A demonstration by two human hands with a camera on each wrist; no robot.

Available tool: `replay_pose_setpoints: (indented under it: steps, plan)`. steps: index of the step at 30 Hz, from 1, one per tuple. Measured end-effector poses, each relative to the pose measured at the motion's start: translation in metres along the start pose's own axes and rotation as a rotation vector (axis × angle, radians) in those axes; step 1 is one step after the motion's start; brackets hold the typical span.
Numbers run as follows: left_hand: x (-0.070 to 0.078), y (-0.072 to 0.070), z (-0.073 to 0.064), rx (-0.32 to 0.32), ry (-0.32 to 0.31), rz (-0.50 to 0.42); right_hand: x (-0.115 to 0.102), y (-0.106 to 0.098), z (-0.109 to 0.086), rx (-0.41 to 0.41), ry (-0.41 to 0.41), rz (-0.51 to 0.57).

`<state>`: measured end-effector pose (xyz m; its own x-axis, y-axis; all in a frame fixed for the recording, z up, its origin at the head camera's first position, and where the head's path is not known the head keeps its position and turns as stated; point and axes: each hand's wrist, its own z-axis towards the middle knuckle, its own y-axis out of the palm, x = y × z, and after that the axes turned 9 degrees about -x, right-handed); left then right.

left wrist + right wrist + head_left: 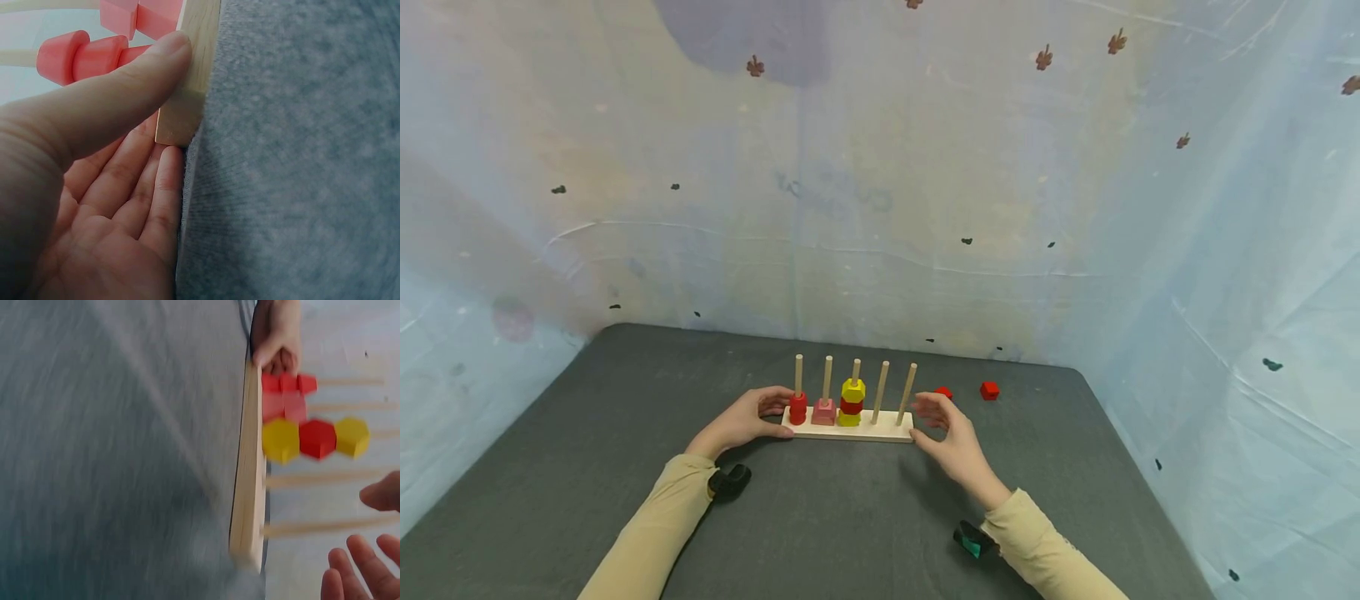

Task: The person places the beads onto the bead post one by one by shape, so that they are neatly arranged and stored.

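Observation:
A wooden peg stacker (850,434) stands on the dark table with five upright pegs. Red beads (798,408) sit on its leftmost peg, pink pieces (823,414) on the second. The middle peg carries a yellow, red and yellow stack (317,439); the two right pegs (881,393) are bare. My left hand (742,419) holds the base's left end, thumb (159,59) along the front side and fingers reaching behind. At the right end, my right hand (955,442) hovers with fingers spread, apart from the pegs in the right wrist view and holding nothing.
Behind my right hand lie two red blocks, one (990,391) in full view and one (943,392) partly covered by the fingers. A pale patterned sheet (880,208) hangs behind and beside the table (820,533).

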<state>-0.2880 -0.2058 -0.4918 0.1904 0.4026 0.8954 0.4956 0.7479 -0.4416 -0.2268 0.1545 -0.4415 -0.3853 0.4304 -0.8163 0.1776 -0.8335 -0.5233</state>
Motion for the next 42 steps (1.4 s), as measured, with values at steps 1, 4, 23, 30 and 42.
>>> replay_pose_setpoints:
  steps: [1,4,23,30,42]
  plan:
    - [0.0,0.0,0.0,0.001,0.0,0.0,0.003,-0.004,0.0,0.005,0.0,-0.015]
    - [0.002,0.0,0.0,0.0,-0.005,0.0,0.013,-0.014,0.001,0.018,-0.003,-0.041]
    - [0.001,0.0,0.0,-0.005,-0.022,0.008,0.065,-0.046,0.017,0.037,0.075,-0.276]
    - [0.006,-0.001,-0.002,-0.003,-0.017,-0.005,0.071,-0.048,0.022,0.016,0.14,-0.341]
    - [0.038,0.0,-0.016,-0.027,-0.002,-0.017,0.069,-0.049,0.028,-0.043,0.235,-0.347]
